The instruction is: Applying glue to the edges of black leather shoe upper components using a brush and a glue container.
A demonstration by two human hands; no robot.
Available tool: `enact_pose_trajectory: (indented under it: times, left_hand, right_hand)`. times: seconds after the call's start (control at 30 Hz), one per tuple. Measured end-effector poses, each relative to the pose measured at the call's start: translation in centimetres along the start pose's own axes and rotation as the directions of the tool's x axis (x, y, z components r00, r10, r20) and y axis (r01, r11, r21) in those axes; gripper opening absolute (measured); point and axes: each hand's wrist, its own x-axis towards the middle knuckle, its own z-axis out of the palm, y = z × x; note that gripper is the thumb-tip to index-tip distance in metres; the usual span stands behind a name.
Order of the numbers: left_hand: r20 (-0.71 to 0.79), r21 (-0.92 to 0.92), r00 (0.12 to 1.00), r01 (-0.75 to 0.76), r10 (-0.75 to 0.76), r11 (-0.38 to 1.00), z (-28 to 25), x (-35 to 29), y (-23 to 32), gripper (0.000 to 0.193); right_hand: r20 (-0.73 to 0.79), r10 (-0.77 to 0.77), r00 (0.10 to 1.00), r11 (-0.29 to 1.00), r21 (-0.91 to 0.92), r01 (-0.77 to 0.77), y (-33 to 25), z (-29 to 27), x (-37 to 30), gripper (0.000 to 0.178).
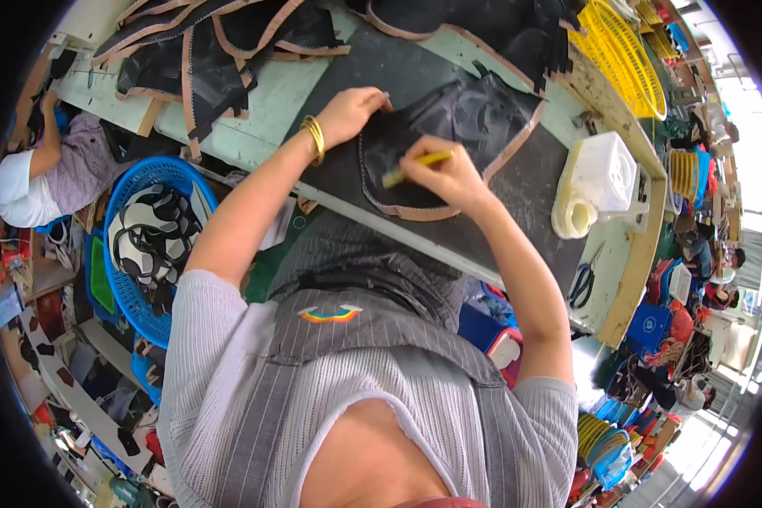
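A black leather-like piece (470, 114) with a notched tan edge lies on a dark board (533, 190) in front of me. In my right hand (444, 176) is a brush with a yellow handle (433, 158); its pale bristles touch the piece near its lower left edge. My left hand (351, 116), with gold bangles on the wrist, is closed at the upper left edge of the same piece. Those fingertips partly hide the edge between them. To the right stands a white plastic container (599, 173) with a cream-coloured, round-mouthed cup in front.
More black pieces with tan edges (199, 72) lie along the far side. Scissors (584, 284) rest at the right, beside a raised wooden border (639, 262). A yellow basket (622, 59) stands far right. On the left are a blue basket (125, 254) of cut pieces and another person (51, 165).
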Motion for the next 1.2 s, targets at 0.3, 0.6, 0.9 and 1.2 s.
enact_pose_trajectory:
  times: [0.3, 0.6, 0.9, 1.2]
  left_hand:
    - [-0.049, 0.171, 0.998, 0.033, -0.026, 0.985, -0.1, -0.8, 1.2, 0.033]
    - [-0.098, 0.173, 0.992, 0.101, -0.085, 0.980, 1.8, -1.6, 1.6, 0.027]
    - [-0.230, 0.185, 0.970, 0.121, -0.077, 0.975, 0.1, -2.6, 1.3, 0.025]
    - [0.058, 0.742, 0.897, -0.332, 0.437, 0.583, -7.2, 7.3, 17.2, 0.016]
  right_hand:
    - [0.085, 0.269, 0.959, 0.953, -0.171, -0.252, 0.1, -4.9, -3.0, 0.013]
    - [-0.536, 0.167, 0.827, 0.972, -0.049, -0.229, 0.9, -4.9, -2.1, 0.026]
    - [-0.370, -0.255, 0.893, 0.881, -0.471, 0.056, 1.3, -4.3, -2.5, 0.011]
    - [-0.741, -0.051, 0.669, 0.999, -0.048, 0.023, -5.6, -6.3, -8.4, 0.021]
